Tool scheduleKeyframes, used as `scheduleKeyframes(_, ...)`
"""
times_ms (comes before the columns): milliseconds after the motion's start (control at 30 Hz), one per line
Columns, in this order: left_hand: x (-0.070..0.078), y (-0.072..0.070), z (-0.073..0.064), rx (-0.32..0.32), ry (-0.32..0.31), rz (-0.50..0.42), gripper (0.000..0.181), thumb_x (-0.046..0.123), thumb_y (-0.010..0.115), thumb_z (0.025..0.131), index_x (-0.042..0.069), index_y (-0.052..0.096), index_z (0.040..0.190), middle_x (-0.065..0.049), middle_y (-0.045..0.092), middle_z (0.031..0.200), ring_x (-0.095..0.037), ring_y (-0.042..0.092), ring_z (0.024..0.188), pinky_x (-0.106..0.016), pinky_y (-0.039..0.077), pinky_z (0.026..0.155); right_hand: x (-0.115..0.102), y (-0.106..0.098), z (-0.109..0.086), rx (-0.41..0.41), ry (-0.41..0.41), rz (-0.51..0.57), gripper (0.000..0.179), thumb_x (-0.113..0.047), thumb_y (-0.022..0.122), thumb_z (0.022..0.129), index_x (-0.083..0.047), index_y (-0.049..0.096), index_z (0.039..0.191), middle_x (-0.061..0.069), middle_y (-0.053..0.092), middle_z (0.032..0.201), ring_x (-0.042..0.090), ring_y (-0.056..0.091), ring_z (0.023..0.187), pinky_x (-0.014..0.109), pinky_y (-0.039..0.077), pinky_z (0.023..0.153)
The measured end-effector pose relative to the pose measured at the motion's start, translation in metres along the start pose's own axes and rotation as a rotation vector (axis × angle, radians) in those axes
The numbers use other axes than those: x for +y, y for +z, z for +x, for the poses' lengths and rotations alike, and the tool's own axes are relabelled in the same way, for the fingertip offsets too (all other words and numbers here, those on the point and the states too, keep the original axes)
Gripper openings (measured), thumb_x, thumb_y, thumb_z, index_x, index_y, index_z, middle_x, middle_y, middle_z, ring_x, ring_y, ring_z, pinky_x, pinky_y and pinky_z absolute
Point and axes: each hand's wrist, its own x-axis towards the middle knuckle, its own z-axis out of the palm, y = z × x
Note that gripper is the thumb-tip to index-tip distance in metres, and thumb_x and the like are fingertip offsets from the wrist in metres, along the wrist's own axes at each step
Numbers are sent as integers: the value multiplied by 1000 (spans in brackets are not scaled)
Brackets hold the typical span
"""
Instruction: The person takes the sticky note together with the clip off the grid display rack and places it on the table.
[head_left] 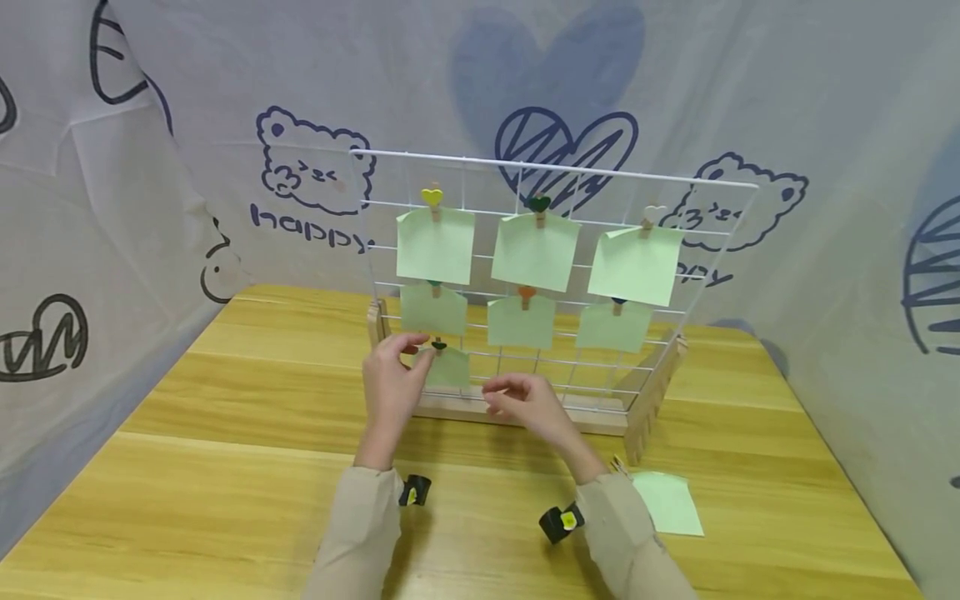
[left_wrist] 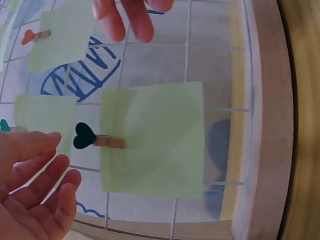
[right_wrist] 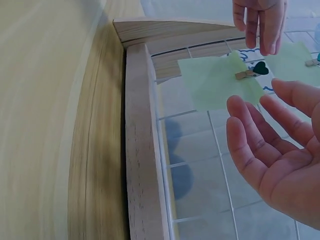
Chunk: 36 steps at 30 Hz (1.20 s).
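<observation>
A pale green sticky note (left_wrist: 162, 160) hangs low on the left of a white wire grid (head_left: 570, 171), pinned by a small wooden clothespin with a dark green heart (left_wrist: 85, 136). Just beside that clothespin is my left hand (head_left: 392, 375), fingers loosely bent and apart from it, holding nothing. My right hand (head_left: 534, 407) hovers in front of the lower middle of the grid. Its fingers (right_wrist: 250, 145) are relaxed with nothing between them. More green notes (head_left: 536, 252) hang in the two rows above, each under a heart clothespin.
The grid stands in a wooden base (head_left: 585, 419) on a wooden table (head_left: 225, 467). To the right, beside my right sleeve, lie a loose green note (head_left: 671, 504) and a clothespin (head_left: 619, 465). A patterned cloth (head_left: 420, 75) hangs behind.
</observation>
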Motion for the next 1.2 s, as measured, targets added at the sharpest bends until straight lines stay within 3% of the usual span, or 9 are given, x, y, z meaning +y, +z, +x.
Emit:
scheduleKeyframes(233, -9, 5, 0, 22, 58, -23, 16, 2, 72, 72, -3, 66, 86, -14, 66, 83, -24, 62, 65, -20, 44, 44, 0, 3, 5, 19, -9, -13, 26, -1, 57, 86, 16, 54, 106, 30, 58, 98, 44, 57, 81, 52, 49, 72)
scheduleKeyframes(400, -17, 9, 0, 31, 50, -86, 19, 3, 74, 71, -3, 67, 88, -15, 66, 85, -23, 62, 60, -25, 48, 46, -16, 8, 0, 20, -23, -43, 22, 3, 55, 86, 17, 55, 103, 28, 59, 95, 46, 56, 80, 42, 52, 69)
scheduleKeyframes(533, -22, 13, 0, 8, 45, -138, 21, 2, 74, 71, -5, 66, 90, -18, 66, 87, -24, 62, 58, -29, 50, 46, -26, 10, -3, 20, -28, -60, 21, 3, 54, 86, 17, 55, 103, 28, 60, 94, 47, 56, 80, 35, 53, 66)
scheduleKeyframes(633, -25, 15, -1, -29, 32, -193, 23, 1, 72, 73, -8, 65, 93, -20, 65, 81, -26, 62, 55, -23, 47, 42, -27, 11, -2, 15, -36, -62, 21, 3, 54, 86, 17, 55, 103, 28, 60, 93, 47, 56, 80, 32, 53, 65)
scheduleKeyframes(733, -28, 16, -2, -58, 9, -259, 24, -1, 70, 75, -10, 63, 96, -22, 64, 78, -29, 62, 53, -16, 42, 38, -24, 11, 1, 9, -42, -78, 23, 3, 54, 86, 17, 55, 104, 29, 60, 89, 47, 56, 78, 37, 53, 66)
scheduleKeyframes(933, -33, 19, -3, -91, -38, -375, 25, -3, 67, 76, -10, 61, 100, -23, 62, 98, -26, 62, 53, -15, 44, 39, -4, 7, 10, 20, -35, -98, 27, -3, 56, 87, 12, 56, 109, 30, 60, 81, 44, 57, 73, 51, 49, 68)
scheduleKeyframes(1200, -34, 19, -2, -116, -78, -399, 22, -1, 66, 78, -6, 64, 100, -20, 64, 95, -22, 62, 52, -18, 45, 40, 6, 9, 17, 10, -81, -140, 28, -6, 58, 87, 8, 57, 111, 29, 60, 87, 38, 60, 73, 42, 53, 65)
